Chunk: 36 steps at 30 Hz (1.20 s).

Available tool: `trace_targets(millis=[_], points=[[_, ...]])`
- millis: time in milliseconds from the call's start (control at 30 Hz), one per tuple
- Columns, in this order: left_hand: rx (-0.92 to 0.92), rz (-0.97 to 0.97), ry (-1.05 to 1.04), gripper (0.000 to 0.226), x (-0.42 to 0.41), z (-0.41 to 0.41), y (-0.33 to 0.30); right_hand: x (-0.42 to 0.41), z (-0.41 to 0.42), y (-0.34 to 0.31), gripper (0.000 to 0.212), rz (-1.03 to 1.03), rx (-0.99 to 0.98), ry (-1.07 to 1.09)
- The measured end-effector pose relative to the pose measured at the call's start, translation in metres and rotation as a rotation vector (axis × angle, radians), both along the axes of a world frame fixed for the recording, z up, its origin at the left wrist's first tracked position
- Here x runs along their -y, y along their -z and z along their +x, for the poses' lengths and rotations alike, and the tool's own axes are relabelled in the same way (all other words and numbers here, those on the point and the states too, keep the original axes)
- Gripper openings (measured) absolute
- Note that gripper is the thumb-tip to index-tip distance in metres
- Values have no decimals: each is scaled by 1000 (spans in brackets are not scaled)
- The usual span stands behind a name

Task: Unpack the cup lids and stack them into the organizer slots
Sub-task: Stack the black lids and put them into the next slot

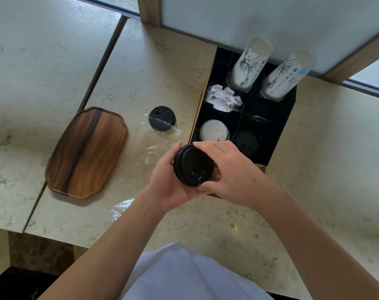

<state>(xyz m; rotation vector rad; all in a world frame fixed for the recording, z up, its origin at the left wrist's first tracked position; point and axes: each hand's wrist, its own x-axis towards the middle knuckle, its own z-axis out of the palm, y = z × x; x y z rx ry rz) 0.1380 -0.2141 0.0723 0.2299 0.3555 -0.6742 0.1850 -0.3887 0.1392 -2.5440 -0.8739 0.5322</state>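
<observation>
Hands meet over the near left corner of the organizer. Left hand cups a short stack of black plastic cup lids from below and the left, thumb up along its far edge. Right hand curls round the stack from the right, fingertips on the top rim, thumb at the near edge. Stack is held tilted, off the counter.

Black divided organizer box sits on the beige marble counter, against the wall. Near left slot: white plastic lids. Near right slot: dark lids, dim, count not readable. Middle left slot: crumpled white paper. Far slots: two stacks of white printed paper cups, upside down, leaning back.

Left of the organizer, a single black lid lies on crinkled clear plastic wrap, which spreads toward the hands. Further left, an oblong brown wooden tray lies well apart from the box.
</observation>
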Motion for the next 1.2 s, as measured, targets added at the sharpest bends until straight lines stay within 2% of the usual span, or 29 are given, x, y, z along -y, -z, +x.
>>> trace_targets(millis=[133, 300, 400, 467, 533, 600, 667, 733, 800, 900, 967, 1067, 1200], points=[[-9, 125, 12, 52, -8, 3, -2, 1, 1, 0, 88, 3, -71, -14], [-76, 320, 31, 72, -11, 9, 0, -17, 13, 2, 95, -45, -103, -53], [-2, 390, 54, 63, -27, 8, 7, -31, 22, 5, 96, -75, -157, -108], [-2, 373, 20, 52, -40, 7, 11, -45, 30, 7, 95, -77, -251, -157], [-76, 282, -78, 49, -49, 8, 14, -64, 49, 8, 95, -59, -445, -171], [-159, 155, -191, 51, -54, 15, 16, -87, 82, 11, 93, -19, -580, -74], [-203, 124, -271, 42, -58, 24, 15, -111, 125, 29, 79, 25, -534, 125], [-233, 123, -335, 34, -63, 29, 18, -134, 162, 55, 57, -36, -383, 260], [-263, 94, -385, 39, -69, 31, 24, -151, 182, 85, 49, -176, -293, 284], [-281, 78, -435, 45, -76, 32, 32, -168, 189, 120, 47, -335, -219, 265], [-292, 91, -452, 47, -79, 34, 36, -177, 189, 136, 56, -382, -182, 314], [-301, 131, -423, 48, -79, 36, 39, -191, 186, 145, 90, -404, -216, 477], [-322, 201, -354, 50, -82, 39, 41, -210, 182, 146, 102, -492, -186, 489]])
